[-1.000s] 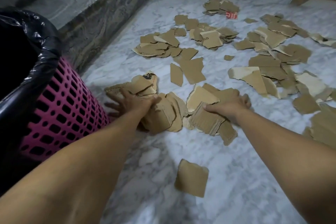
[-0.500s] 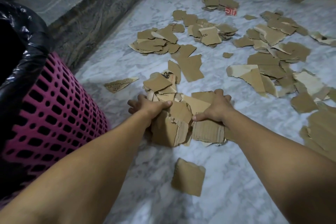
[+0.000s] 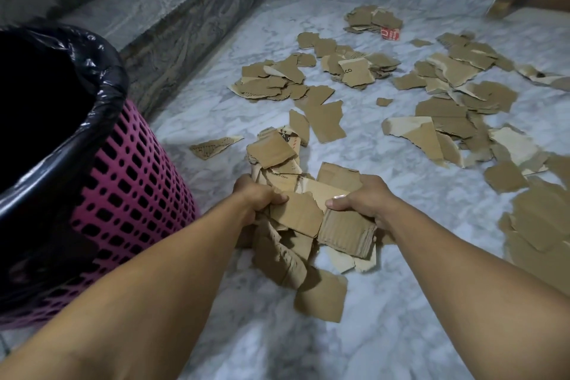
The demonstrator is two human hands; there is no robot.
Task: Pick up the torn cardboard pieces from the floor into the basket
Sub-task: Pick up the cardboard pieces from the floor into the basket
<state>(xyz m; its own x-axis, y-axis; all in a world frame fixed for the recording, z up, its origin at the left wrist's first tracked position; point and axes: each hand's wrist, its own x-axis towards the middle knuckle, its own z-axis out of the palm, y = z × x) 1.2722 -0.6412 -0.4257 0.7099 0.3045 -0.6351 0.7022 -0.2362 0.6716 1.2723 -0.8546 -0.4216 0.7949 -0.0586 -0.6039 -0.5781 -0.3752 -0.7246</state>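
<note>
A bunch of torn brown cardboard pieces (image 3: 303,213) is squeezed between both hands, just above the marble floor. My left hand (image 3: 256,199) grips its left side, fingers curled under. My right hand (image 3: 364,197) grips its right side, thumb on top. Some pieces hang loose below the bunch. One single piece (image 3: 322,299) lies on the floor under them. The pink perforated basket (image 3: 129,203) with a black bag liner (image 3: 101,92) stands at the left, close to my left forearm. Many more torn pieces (image 3: 447,108) are scattered across the floor beyond.
A dark stone step (image 3: 185,18) runs along the left behind the basket. A thin torn strip (image 3: 212,146) lies between basket and bunch. A red printed scrap (image 3: 391,33) sits at the far pile. A wooden furniture leg (image 3: 505,3) stands at the top right.
Both hands have drawn the cardboard together into one bunch and pulled it nearer to me, lifting it off the floor. The thin strip stayed behind on the floor.
</note>
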